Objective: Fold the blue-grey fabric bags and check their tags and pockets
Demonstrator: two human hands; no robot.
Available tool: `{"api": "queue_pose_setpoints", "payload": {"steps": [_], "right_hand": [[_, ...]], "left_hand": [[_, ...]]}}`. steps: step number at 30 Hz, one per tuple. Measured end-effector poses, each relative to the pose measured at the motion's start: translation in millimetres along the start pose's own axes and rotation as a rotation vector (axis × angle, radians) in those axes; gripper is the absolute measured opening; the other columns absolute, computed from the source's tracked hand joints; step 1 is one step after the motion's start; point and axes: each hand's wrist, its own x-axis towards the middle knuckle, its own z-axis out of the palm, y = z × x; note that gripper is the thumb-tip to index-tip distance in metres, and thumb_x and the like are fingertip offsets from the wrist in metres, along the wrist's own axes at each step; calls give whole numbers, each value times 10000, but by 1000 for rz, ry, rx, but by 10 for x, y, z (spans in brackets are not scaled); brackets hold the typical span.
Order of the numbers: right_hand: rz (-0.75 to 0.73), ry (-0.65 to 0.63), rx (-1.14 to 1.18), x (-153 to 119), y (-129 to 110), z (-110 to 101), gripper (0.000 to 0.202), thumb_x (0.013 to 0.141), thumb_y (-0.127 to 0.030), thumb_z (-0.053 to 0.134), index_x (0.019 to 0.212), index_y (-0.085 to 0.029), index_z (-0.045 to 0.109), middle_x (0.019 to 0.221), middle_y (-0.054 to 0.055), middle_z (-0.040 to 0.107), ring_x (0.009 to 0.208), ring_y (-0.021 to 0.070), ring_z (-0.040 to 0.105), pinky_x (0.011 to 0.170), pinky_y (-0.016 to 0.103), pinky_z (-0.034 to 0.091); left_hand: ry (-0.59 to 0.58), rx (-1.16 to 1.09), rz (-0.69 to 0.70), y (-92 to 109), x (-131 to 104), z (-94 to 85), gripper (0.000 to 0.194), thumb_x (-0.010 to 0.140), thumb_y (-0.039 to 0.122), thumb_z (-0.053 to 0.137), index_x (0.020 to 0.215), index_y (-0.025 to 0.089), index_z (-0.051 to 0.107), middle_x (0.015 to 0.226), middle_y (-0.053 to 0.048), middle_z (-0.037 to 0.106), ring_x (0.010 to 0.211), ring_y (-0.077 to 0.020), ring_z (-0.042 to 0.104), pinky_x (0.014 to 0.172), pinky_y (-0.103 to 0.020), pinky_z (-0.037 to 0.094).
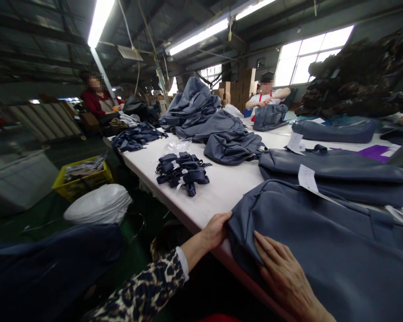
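A large dark blue-grey bag (336,237) lies on the white table in front of me, its near end folded and creased. My left hand (216,230) pinches the left end of this bag at the table's edge. Flat against its near side rests my right hand (284,268), fingers stretched out and the tips at a crease. A white paper tag (307,178) stands on the bag's top. Just behind it lies a second bag of the same colour (336,172), with another tag (294,144) at its top.
Bundled dark straps (183,170) and a heap of blue-grey bags (195,107) lie on the white table (208,199). Two co-workers, one at left (99,98) and one across the table (268,96), handle items. A yellow crate (82,176) and white round bundle (99,203) stand left.
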Motion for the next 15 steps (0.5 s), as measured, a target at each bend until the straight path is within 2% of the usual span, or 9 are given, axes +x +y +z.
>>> {"api": "queue_pose_setpoints", "payload": {"steps": [3, 6, 10, 13, 15], "right_hand": [[-44, -42, -28, 12, -17, 3, 487, 907, -185, 451, 1389, -119, 488, 1443, 100, 513, 1209, 245, 528, 958, 398, 482], [-63, -63, -38, -12, -25, 8, 497, 897, -187, 474, 1388, -112, 482, 1442, 104, 513, 1206, 252, 524, 965, 403, 472], [-10, -46, 3, -2, -50, 16, 533, 873, -163, 484, 1403, -113, 452, 1420, 119, 525, 1201, 261, 518, 973, 404, 458], [132, -22, 47, 175, -119, -5, 571, 874, -226, 539, 1422, -126, 417, 1216, 123, 635, 1034, 242, 587, 866, 367, 494], [200, -86, 15, 351, -181, -25, 608, 856, -260, 605, 1429, -180, 419, 1007, 74, 661, 855, 223, 597, 718, 339, 497]], "left_hand": [[-67, 150, -32, 142, -26, 9, 456, 713, 499, 796, 934, 106, 727, 848, -82, 737, 725, -178, 653, 704, -289, 490], [-166, 324, -70, 248, -14, 42, 515, 653, 478, 847, 980, 100, 727, 901, -92, 740, 790, -188, 664, 779, -296, 488], [-210, 336, -91, 261, 45, 61, 584, 595, 513, 870, 968, 88, 727, 894, -107, 735, 827, -207, 662, 834, -313, 482], [-204, 321, -32, 218, 28, 38, 534, 647, 518, 842, 957, 101, 714, 888, -83, 719, 816, -179, 647, 812, -279, 482], [-183, 314, 0, 197, -25, -7, 475, 711, 517, 798, 959, 124, 698, 846, -51, 696, 739, -145, 622, 718, -250, 480]]}}
